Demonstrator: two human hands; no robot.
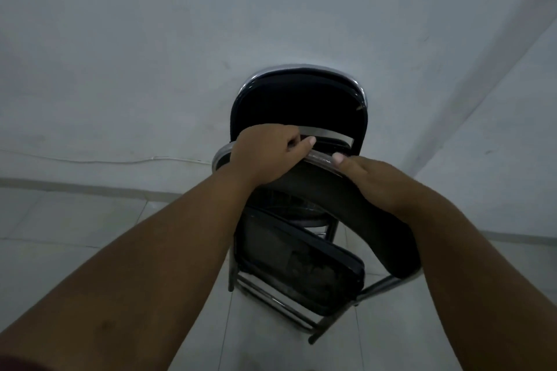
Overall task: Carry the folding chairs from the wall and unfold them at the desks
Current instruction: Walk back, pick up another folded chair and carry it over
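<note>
My left hand (265, 153) clamps the near folding chair (325, 190) top rail | right hand (370, 181) grips its backrest | second chair (298, 102) against wall (150, 54)

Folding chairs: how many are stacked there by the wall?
2. The front chair is tipped toward the person, both hands on its backrest top. The rear chair leans on the wall behind it. More could be hidden behind them.

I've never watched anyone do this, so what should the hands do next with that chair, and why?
Probably lift the front chair away from the wall. Both the left hand and the right hand grip its chrome top rail, it is folded, another folded chair leans behind it, and no desk is in view.
</note>
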